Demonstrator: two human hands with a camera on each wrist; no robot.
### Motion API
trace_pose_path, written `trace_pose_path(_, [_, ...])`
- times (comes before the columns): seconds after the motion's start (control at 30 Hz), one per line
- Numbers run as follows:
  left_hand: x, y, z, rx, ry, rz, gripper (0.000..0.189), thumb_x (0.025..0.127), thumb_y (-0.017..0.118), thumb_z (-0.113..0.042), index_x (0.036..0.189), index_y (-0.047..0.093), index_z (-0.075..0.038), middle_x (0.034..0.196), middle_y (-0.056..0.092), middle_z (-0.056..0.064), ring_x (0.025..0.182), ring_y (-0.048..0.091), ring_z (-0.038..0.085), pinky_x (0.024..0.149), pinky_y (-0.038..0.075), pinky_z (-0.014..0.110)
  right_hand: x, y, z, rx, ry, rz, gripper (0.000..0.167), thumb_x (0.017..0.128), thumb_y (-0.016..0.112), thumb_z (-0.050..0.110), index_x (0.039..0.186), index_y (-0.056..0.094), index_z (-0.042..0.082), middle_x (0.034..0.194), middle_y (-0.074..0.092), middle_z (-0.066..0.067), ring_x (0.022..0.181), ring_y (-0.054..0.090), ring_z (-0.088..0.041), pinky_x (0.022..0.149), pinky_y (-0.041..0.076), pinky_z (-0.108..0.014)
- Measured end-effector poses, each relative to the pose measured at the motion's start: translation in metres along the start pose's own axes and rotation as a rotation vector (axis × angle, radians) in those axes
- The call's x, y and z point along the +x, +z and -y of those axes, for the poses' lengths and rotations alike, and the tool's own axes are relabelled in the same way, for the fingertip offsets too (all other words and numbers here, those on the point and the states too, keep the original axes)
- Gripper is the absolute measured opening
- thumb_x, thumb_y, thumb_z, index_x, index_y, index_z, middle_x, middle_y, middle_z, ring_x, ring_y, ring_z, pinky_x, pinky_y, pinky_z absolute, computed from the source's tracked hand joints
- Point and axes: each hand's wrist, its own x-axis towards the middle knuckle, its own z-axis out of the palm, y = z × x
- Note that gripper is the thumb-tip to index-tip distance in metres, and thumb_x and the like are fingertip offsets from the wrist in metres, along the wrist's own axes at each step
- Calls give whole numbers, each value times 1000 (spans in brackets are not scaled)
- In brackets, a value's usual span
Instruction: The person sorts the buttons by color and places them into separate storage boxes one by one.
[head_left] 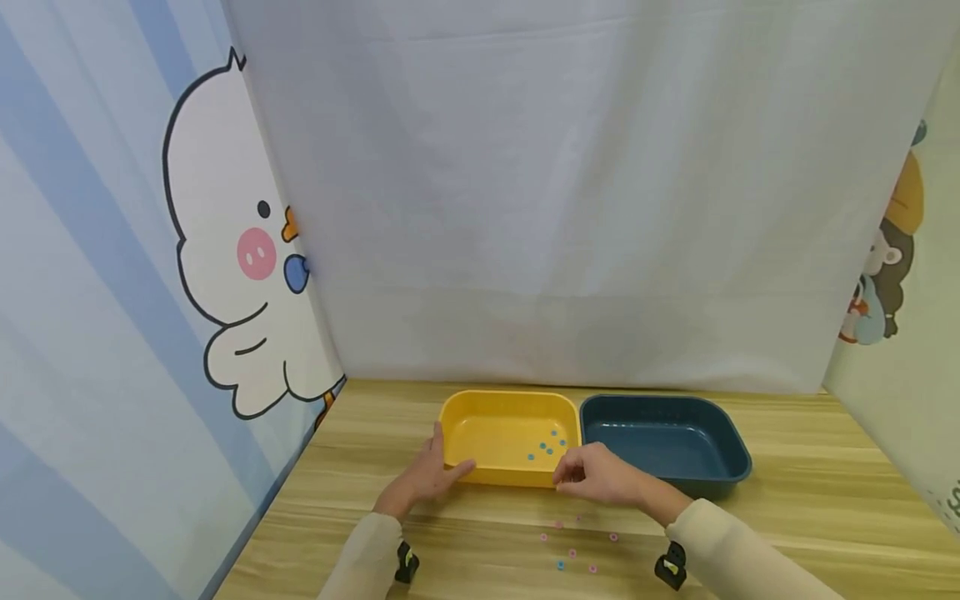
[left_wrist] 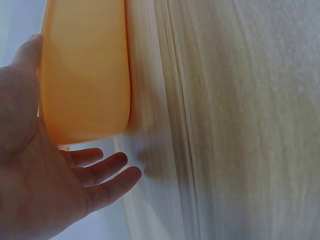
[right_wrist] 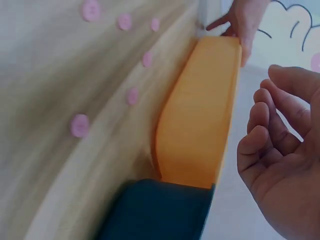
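My left hand [head_left: 429, 475] rests at the left end of a yellow basin [head_left: 450, 406], its thumb by the near rim and a finger along the side. In the left wrist view, three fingers [left_wrist: 107, 192] stretch out below the basin's corner. Several small blue buttons [head_left: 550, 451] lie inside the basin. My right hand [head_left: 600, 475] is over the basin's near right corner, thumb and forefinger tips close together and the other fingers curled. I cannot tell whether a button is hidden between those tips. Several pink buttons [head_left: 572, 553] and one blue button [head_left: 560, 565] are scattered on the table in front.
A dark blue basin [head_left: 738, 442] stands right beside the yellow one, under my right wrist. Both stand on a wood-grain table [head_left: 810, 517]. Behind the table hangs a pale grey curtain [head_left: 570, 208]; printed side panels [head_left: 97, 350] border it.
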Motion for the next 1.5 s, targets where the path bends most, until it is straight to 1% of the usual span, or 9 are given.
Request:
trace_pose_path(0.1, [1, 0, 0, -2, 11, -2, 102, 90, 56, -52, 146, -2, 10, 145, 17, 37, 133, 25, 47, 107, 23, 53, -6, 6, -1, -14, 4, 51, 5, 87, 68, 12, 90, 72, 10, 81, 59, 14, 67, 52, 1, 58, 48, -21])
trace_pose_path(0.13, [1, 0, 1, 1, 15, -3, 103, 90, 56, -53, 146, -2, 11, 145, 18, 38, 133, 26, 47, 107, 24, 53, -8, 8, -1, -16, 25, 72, 6, 86, 69, 14, 90, 72, 11, 81, 58, 15, 66, 52, 1, 58, 47, -21])
trace_pose_path(0.2, [2, -1, 1, 6, 13, -2, 103, 90, 55, -54, 146, -3, 10, 146, 17, 37, 133, 25, 46, 107, 23, 53, -11, 13, -2, -50, 23, 103, 6, 86, 69, 15, 90, 73, 11, 79, 57, 16, 65, 50, 2, 56, 46, -19])
trace_pose_path(0.43, [4, -2, 2, 24, 14, 2, 104, 90, 54, -55, 146, -3, 10, 146, 17, 37, 133, 25, 47, 107, 24, 53, -16, 28, -6, -142, -35, 167, 10, 78, 74, 10, 88, 74, 12, 77, 55, 14, 65, 49, 0, 57, 42, -15])
trace_pose_path(0.6, [5, -1, 2, 18, 19, -1, 103, 90, 55, -54, 147, -3, 10, 146, 17, 37, 134, 25, 46, 107, 23, 53, -19, 34, -5, -206, -49, 205, 15, 75, 77, 16, 89, 74, 13, 77, 50, 15, 67, 46, 2, 60, 40, -13])
trace_pose_path(0.77, [6, -1, 3, 18, 10, -3, 102, 91, 55, -53, 147, -4, 8, 147, 17, 36, 134, 25, 45, 108, 23, 52, -21, 39, -3, -236, -46, 226, 14, 75, 78, 21, 88, 74, 16, 76, 46, 16, 69, 43, 3, 61, 38, -12])
trace_pose_path(0.93, [5, -2, 2, 20, 10, -4, 103, 90, 54, -55, 147, -3, 9, 147, 17, 36, 134, 25, 45, 108, 23, 52, -21, 45, -8, -255, -92, 245, 12, 78, 77, 23, 88, 74, 18, 75, 46, 17, 68, 41, 5, 60, 37, -12])
trace_pose_path(1.13, [3, -1, 2, 11, 14, -1, 103, 90, 55, -54, 147, -2, 10, 146, 18, 37, 133, 26, 47, 107, 24, 53, -22, 49, -11, -269, -119, 268, 10, 79, 76, 22, 88, 74, 18, 76, 47, 16, 67, 42, 6, 60, 37, -10])
trace_pose_path(1.5, [3, 2, 5, 7, 3, 1, 101, 91, 55, -51, 147, -3, 9, 146, 17, 37, 133, 26, 47, 107, 23, 54, -22, 53, -11, -258, -179, 246, 6, 77, 76, 16, 83, 73, 18, 74, 50, 16, 66, 43, 8, 60, 37, -8])
